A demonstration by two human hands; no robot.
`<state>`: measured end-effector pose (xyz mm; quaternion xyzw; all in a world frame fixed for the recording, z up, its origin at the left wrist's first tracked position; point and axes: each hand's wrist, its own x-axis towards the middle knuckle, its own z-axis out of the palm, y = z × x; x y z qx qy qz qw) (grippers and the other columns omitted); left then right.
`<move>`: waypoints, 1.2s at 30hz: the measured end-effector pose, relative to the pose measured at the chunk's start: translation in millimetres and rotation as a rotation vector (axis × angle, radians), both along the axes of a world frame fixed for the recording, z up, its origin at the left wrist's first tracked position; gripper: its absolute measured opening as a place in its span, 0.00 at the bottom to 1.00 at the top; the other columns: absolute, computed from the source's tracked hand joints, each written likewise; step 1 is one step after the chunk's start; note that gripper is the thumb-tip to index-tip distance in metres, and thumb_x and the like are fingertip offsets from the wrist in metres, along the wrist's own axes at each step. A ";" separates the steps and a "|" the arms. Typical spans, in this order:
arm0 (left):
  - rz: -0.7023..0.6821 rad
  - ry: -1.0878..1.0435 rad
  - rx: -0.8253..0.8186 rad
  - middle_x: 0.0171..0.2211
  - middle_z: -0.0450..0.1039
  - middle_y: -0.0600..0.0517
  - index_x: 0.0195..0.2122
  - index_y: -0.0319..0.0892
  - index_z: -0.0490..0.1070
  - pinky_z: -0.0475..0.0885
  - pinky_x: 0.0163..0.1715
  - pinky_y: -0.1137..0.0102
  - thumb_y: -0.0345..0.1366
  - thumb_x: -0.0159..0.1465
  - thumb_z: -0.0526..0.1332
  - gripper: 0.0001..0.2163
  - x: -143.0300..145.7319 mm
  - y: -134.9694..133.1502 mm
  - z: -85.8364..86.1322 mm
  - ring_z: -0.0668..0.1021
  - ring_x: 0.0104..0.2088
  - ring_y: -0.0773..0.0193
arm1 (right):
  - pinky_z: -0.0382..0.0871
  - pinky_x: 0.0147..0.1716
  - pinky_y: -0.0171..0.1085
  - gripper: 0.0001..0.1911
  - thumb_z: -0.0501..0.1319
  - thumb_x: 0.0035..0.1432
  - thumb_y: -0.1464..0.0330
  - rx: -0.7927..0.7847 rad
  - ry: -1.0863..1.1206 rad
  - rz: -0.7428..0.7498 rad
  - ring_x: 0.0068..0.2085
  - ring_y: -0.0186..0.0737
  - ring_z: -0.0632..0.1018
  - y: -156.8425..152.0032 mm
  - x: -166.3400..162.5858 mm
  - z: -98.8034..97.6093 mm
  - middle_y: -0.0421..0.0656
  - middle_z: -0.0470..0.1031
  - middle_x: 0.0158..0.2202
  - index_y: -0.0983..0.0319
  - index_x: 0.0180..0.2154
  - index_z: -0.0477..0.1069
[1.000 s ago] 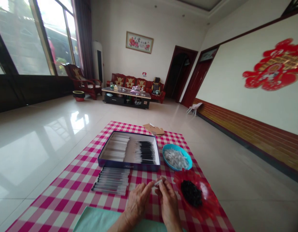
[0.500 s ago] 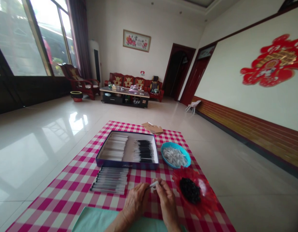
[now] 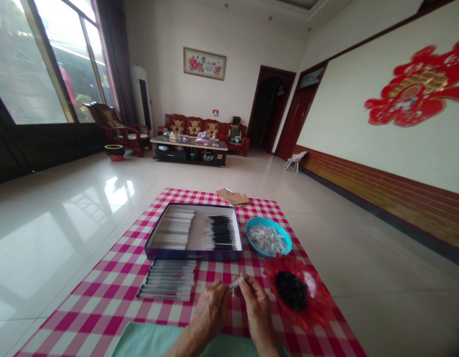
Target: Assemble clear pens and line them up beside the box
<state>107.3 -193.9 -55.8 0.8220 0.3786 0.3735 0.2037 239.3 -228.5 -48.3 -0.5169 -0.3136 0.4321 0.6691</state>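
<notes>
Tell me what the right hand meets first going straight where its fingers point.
The right hand would likely reach the near wall of the dark blue cardboard box, though depth is unclear.

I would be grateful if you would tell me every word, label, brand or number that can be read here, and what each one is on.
Lettering on the front of the dark blue box: too small to read.
Characters on the framed floral picture: too small to read.
Gold markings on the red paper-cut wall decoration: too blurred to read.

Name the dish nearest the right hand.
The red scalloped dish, right beside the right hand, holding a heap of black pieces. The blue bowl sits farther from that hand and holds white pieces.
</notes>
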 end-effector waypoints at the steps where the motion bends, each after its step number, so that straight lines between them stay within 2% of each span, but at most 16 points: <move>1: 0.014 0.010 0.008 0.25 0.67 0.52 0.26 0.41 0.66 0.61 0.24 0.75 0.31 0.68 0.48 0.13 0.5 -1.4 0.0 0.71 0.23 0.68 | 0.74 0.37 0.39 0.16 0.68 0.47 0.58 -0.008 0.032 -0.016 0.35 0.43 0.79 0.4 -1.1 -1.0 0.45 0.80 0.35 0.61 0.36 0.77; 10: 0.068 0.223 0.083 0.27 0.69 0.53 0.31 0.43 0.67 0.59 0.20 0.75 0.26 0.66 0.47 0.12 3.7 -5.0 -5.7 0.71 0.22 0.69 | 0.75 0.35 0.39 0.20 0.72 0.40 0.59 -0.049 0.199 -0.095 0.33 0.43 0.80 1.0 -6.9 -3.9 0.45 0.81 0.32 0.62 0.36 0.77; 17: 0.064 0.281 0.152 0.28 0.70 0.51 0.32 0.43 0.68 0.61 0.20 0.75 0.25 0.65 0.47 0.13 4.6 -4.2 -6.8 0.72 0.23 0.67 | 0.75 0.34 0.39 0.20 0.73 0.38 0.60 -0.068 0.250 -0.118 0.32 0.43 0.80 0.4 -8.9 -0.7 0.42 0.80 0.32 0.61 0.35 0.77; 21: 0.038 0.355 0.140 0.28 0.70 0.51 0.32 0.42 0.69 0.62 0.20 0.76 0.24 0.64 0.48 0.12 3.8 -2.3 -6.5 0.72 0.24 0.67 | 0.75 0.34 0.39 0.21 0.73 0.38 0.60 -0.084 0.264 -0.105 0.32 0.43 0.80 0.8 -7.0 -5.3 0.43 0.80 0.32 0.61 0.36 0.77; 31: 0.003 0.521 0.072 0.34 0.71 0.49 0.41 0.42 0.70 0.67 0.24 0.75 0.25 0.65 0.49 0.12 7.6 0.3 0.8 0.74 0.27 0.66 | 0.74 0.31 0.38 0.21 0.74 0.36 0.59 -0.102 0.322 -0.115 0.29 0.41 0.79 1.3 -4.1 -8.4 0.41 0.80 0.28 0.62 0.33 0.76; 36: -0.038 0.552 0.102 0.35 0.70 0.48 0.40 0.41 0.70 0.69 0.27 0.73 0.25 0.64 0.50 0.11 10.8 5.2 -0.3 0.74 0.31 0.63 | 0.74 0.30 0.39 0.20 0.74 0.35 0.59 -0.114 0.324 -0.132 0.30 0.43 0.79 2.2 -2.3 -10.4 0.41 0.80 0.27 0.62 0.31 0.75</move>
